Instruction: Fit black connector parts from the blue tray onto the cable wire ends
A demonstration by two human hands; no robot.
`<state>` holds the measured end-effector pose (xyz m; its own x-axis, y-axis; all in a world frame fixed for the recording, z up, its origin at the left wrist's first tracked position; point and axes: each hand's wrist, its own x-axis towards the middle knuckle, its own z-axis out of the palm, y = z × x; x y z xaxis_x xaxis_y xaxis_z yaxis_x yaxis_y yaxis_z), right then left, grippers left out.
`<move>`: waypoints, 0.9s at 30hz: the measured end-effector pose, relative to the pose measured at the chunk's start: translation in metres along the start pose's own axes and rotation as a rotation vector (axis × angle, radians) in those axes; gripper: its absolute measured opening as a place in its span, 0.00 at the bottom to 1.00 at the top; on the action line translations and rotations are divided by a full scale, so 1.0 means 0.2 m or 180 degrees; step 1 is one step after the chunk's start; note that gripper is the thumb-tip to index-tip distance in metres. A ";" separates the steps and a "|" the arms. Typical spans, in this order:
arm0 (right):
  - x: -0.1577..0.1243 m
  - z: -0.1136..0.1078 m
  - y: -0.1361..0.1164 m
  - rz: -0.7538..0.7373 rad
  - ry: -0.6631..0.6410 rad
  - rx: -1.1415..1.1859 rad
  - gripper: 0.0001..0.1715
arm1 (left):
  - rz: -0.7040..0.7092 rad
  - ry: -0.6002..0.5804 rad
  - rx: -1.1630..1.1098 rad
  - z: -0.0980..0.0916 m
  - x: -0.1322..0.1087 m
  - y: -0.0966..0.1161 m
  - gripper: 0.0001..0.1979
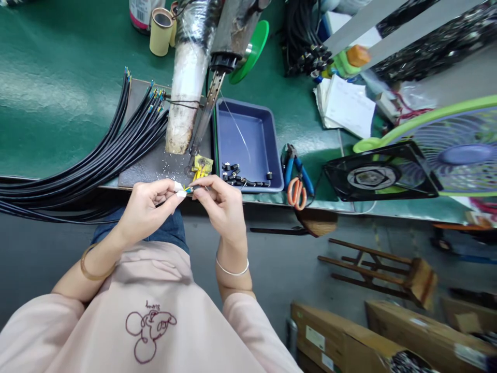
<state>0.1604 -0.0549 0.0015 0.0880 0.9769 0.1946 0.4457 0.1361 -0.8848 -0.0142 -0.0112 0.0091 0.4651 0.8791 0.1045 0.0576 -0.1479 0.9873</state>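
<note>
At the table's front edge both hands meet around thin coloured wires (188, 190), yellow and blue. My left hand (151, 204) is closed, its white-covered thumb and fingertip pinching the wires. My right hand (222, 204) is closed too, thumb and forefinger on a small dark connector at the wires' other side; its exact shape is mostly hidden. Just beyond the fingers, a yellow holder (202, 165) sits under the tip of a soldering iron (209, 109) in a stand. A bundle of black cables (101, 155) with stripped coloured ends lies left of it on a grey board (135, 176).
A blue tray (248, 129) holds several small black connectors (233, 175). Pliers (297, 171) with blue and orange handles lie to its right. Further right are papers (345, 106), a black fan (380, 173) and a green-rimmed fan (446, 150). A wrapped duct (186, 93) hangs above the board.
</note>
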 end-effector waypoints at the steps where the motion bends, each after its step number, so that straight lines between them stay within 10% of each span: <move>1: 0.00 0.00 0.01 0.0033 -0.0075 0.0054 0.09 | -0.0044 -0.0034 -0.0059 0.00 0.00 0.00 0.11; 12: -0.02 -0.02 -0.04 -0.0929 0.0224 -0.1113 0.06 | 0.0439 0.0251 0.0613 0.01 -0.02 -0.01 0.12; 27: 0.00 -0.04 -0.05 -0.0831 0.0036 -0.0960 0.07 | 0.0291 0.0333 0.0497 0.02 -0.02 -0.02 0.09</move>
<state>0.1625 -0.0580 0.0132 -0.0538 0.9138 0.4025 0.6958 0.3234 -0.6413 -0.0127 -0.0149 0.0048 0.3809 0.8998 0.2128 0.1592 -0.2906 0.9435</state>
